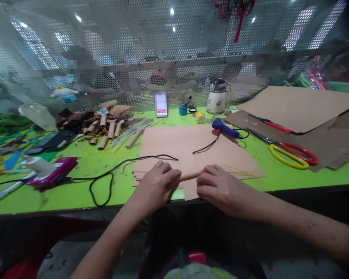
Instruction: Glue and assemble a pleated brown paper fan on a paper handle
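Note:
Both of my hands rest on a small brown paper sheet [189,164] at the near edge of the green table [84,186]. My left hand [158,182] and my right hand [218,186] have their fingers curled and pressed on a partly rolled tube of that paper [189,176], which lies between them. A larger stack of brown paper [174,143] lies under it. A ring shows on my left hand.
A blue glue gun [225,129] with a black cord [104,180] lies behind the paper. Red-and-yellow scissors [291,153], a red-handled tool [275,126] and big cardboard sheets [302,106] are at right. Finished paper rolls [104,131], a phone [161,104], a jug [218,97], a magenta box [56,170] lie farther off.

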`<action>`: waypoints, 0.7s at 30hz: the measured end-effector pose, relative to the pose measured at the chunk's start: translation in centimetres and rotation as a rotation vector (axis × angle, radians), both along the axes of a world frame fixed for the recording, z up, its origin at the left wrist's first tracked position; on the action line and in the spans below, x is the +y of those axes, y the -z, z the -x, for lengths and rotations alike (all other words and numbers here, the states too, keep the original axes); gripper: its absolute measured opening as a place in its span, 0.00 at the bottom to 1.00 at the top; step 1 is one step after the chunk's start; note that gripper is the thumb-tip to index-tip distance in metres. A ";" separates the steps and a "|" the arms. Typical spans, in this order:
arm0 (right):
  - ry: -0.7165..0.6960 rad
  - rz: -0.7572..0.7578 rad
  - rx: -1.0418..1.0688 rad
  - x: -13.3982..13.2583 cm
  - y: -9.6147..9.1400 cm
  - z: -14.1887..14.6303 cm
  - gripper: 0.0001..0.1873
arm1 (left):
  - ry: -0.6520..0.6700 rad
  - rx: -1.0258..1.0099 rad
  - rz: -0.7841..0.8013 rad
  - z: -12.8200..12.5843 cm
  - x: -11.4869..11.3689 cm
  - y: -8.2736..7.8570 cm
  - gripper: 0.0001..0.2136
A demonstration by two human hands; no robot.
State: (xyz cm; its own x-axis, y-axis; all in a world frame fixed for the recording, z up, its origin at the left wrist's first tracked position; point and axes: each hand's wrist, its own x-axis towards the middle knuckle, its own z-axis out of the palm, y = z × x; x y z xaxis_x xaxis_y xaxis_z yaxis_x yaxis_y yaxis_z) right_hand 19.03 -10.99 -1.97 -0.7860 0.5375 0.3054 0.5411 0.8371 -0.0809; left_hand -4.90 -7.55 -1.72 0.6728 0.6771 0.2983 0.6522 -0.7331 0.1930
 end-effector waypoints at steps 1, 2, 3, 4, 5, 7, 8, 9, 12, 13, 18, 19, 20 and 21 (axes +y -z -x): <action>0.003 -0.024 0.011 0.0 0.3 0.1 0.09 | 0.005 -0.006 0.002 0.0 0.0 0.0 0.09; 0.007 -0.049 0.027 0.1 0.6 0.1 0.09 | 0.012 -0.009 0.005 0.1 0.1 0.0 0.09; 0.012 -0.075 0.045 0.1 0.9 0.2 0.10 | 0.019 -0.010 0.008 0.1 0.1 0.0 0.09; 0.016 -0.100 0.062 0.1 1.1 0.3 0.11 | 0.024 -0.011 0.009 0.2 0.2 0.1 0.09; 0.015 -0.123 0.074 0.1 1.3 0.3 0.12 | 0.026 -0.010 0.014 0.2 0.3 0.1 0.09; 0.007 -0.148 0.082 0.2 1.4 0.5 0.13 | 0.025 -0.006 0.024 0.3 0.4 0.1 0.09; 0.003 -0.147 0.077 0.3 1.4 0.6 0.13 | 0.024 -0.004 0.028 0.3 0.4 0.1 0.09; 0.001 -0.141 0.075 0.3 1.4 0.7 0.14 | 0.023 -0.004 0.030 0.3 0.4 0.1 0.09; 0.005 -0.121 0.075 0.6 1.3 0.8 0.15 | 0.027 -0.013 0.021 0.3 0.5 0.2 0.09; 0.008 -0.118 0.078 0.6 1.3 0.8 0.15 | 0.030 -0.018 0.017 0.3 0.5 0.2 0.09; 0.042 -0.084 0.101 0.8 1.8 0.5 0.14 | 0.034 -0.026 0.013 0.4 0.6 0.2 0.09; 0.052 -0.079 0.104 0.8 2.0 0.4 0.14 | 0.033 -0.026 0.015 0.4 0.6 0.2 0.09; 0.061 -0.076 0.107 0.8 2.1 0.3 0.13 | 0.032 -0.027 0.016 0.4 0.6 0.3 0.09; 0.071 -0.074 0.109 0.9 2.3 0.3 0.13 | 0.031 -0.027 0.017 0.4 0.6 0.3 0.09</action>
